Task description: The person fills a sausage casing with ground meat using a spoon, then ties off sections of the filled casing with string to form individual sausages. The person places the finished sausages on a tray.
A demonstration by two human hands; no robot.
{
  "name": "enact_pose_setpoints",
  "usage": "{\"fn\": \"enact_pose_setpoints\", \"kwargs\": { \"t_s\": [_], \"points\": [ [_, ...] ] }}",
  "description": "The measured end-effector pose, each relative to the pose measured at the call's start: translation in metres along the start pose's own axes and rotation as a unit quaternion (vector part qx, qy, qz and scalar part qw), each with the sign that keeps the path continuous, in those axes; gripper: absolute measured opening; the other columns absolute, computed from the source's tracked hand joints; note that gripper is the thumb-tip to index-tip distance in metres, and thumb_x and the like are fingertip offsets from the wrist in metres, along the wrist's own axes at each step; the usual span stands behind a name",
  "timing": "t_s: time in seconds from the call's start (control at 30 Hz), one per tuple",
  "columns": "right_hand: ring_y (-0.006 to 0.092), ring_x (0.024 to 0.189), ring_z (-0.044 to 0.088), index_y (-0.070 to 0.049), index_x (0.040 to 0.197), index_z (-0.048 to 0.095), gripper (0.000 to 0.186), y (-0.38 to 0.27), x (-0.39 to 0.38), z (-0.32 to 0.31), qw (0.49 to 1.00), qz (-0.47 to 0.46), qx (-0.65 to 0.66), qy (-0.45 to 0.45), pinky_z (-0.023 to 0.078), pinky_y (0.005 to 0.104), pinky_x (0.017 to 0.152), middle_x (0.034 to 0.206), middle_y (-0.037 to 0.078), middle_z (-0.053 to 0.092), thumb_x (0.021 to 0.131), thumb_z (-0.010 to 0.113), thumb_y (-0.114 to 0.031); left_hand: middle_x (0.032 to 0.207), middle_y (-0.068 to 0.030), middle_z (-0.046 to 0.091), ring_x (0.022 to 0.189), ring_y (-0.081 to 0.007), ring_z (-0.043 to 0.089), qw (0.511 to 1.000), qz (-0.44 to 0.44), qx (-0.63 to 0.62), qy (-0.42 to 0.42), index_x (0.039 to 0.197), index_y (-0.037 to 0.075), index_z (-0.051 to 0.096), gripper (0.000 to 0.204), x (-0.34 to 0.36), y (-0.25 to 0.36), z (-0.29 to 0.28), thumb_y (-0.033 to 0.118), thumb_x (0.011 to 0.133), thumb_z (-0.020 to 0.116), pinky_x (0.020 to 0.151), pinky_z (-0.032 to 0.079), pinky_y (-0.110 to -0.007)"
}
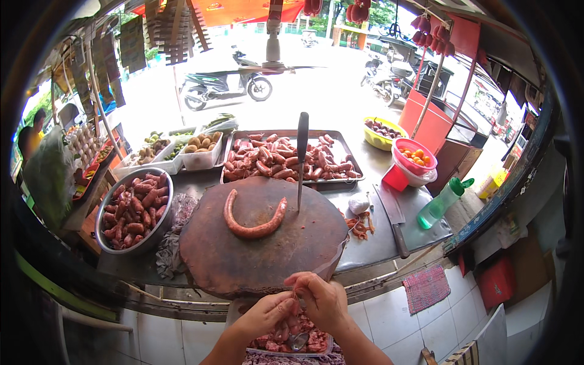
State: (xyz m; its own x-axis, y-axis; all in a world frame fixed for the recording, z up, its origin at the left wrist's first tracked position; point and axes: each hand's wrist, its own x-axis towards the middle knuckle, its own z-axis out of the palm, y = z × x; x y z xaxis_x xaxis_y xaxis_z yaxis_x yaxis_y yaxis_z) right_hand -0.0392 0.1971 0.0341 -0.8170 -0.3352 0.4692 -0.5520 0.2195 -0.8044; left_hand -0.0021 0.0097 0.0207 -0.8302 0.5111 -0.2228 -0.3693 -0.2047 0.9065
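My left hand (pixel 275 310) and my right hand (pixel 320 302) meet at the board's near edge, fingertips pinched together on a sausage casing (pixel 294 320). Its pinkish, partly filled length hangs below my fingers. A pale translucent strip (pixel 331 265) trails from my right hand over the board's edge. Under my hands sits a clear tub (pixel 330 348) of chopped raw meat (pixel 316 340), with a shiny metal piece (pixel 298 342), perhaps a spoon, in it. On the round wooden chopping board (pixel 261 261) lies one curved sausage (pixel 258 231). A dark-handled knife (pixel 302 161) stands upright in the board.
Behind the board is a metal tray (pixel 359 177) of linked sausages; a metal basin (pixel 104 240) of sausages stands left. At right lie a cleaver (pixel 390 210), scraps (pixel 361 228), a green bottle (pixel 439 204) and a pink bowl (pixel 398 146) of orange fruit. Vegetable tubs (pixel 207 159) stand back left.
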Motion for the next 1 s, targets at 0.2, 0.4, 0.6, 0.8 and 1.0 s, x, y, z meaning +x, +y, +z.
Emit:
{"fn": "enact_pose_setpoints", "kwargs": {
  "t_s": [0.2,0.4,0.6,0.8,1.0],
  "points": [
    [0.0281,0.077,0.069,-0.003,0.094,0.061,0.009,-0.005,-0.007,0.012,0.999,0.009,-0.025,0.035,0.054,0.0316,0.067,0.087,0.008,0.07,0.09,0.068,-0.002,0.12,-0.0178,0.067,0.09,-0.0159,0.071,0.899,0.234,0.314,0.194,0.115,-0.002,0.067,0.024,0.008,-0.003,0.006,0.01,0.095,0.068,0.071,0.057,-0.028],
    [0.0358,0.088,0.068,-0.001,0.102,0.059,0.008,-0.01,0.009,-0.001,0.984,-0.129,-0.122,0.035,0.056,0.0385,0.079,0.099,0.014,0.068,0.094,0.062,0.0,0.115,-0.0216,0.067,0.1,-0.0362,0.068,0.827,0.294,0.437,0.197,0.109,0.001,0.068,0.021,0.006,0.001,0.023,0.005,0.088,0.067,0.081,0.057,-0.038],
    [0.023,0.083,0.071,-0.005,0.101,0.061,0.007,-0.004,0.001,0.003,0.996,0.075,-0.054,-0.008,0.055,0.0317,0.071,0.097,0.011,0.071,0.096,0.064,-0.007,0.086,-0.0136,0.066,0.075,-0.0325,0.065,0.753,0.255,0.58,0.177,0.101,0.004,0.068,0.017,-0.01,0.01,0.027,0.006,0.084,0.067,0.067,0.053,-0.045],
    [0.0267,0.073,0.065,-0.003,0.108,0.057,0.01,0.021,-0.004,0.023,0.99,0.086,0.108,-0.035,0.053,0.034,0.067,0.085,0.012,0.064,0.1,0.059,-0.009,0.078,-0.0144,0.068,0.074,-0.0301,0.068,0.854,0.077,0.487,0.163,0.091,0.0,0.067,0.009,-0.022,0.002,0.022,0.005,0.083,0.067,0.066,0.051,-0.035],
    [0.0358,0.075,0.069,-0.003,0.108,0.058,0.014,0.007,-0.013,0.02,0.999,0.009,0.03,-0.044,0.054,0.039,0.065,0.085,0.015,0.068,0.099,0.063,-0.013,0.101,-0.0167,0.069,0.098,-0.0212,0.066,0.872,0.277,0.349,0.204,0.103,-0.006,0.068,0.017,0.001,-0.018,0.011,0.009,0.094,0.065,0.079,0.05,-0.031]
  ]
}}
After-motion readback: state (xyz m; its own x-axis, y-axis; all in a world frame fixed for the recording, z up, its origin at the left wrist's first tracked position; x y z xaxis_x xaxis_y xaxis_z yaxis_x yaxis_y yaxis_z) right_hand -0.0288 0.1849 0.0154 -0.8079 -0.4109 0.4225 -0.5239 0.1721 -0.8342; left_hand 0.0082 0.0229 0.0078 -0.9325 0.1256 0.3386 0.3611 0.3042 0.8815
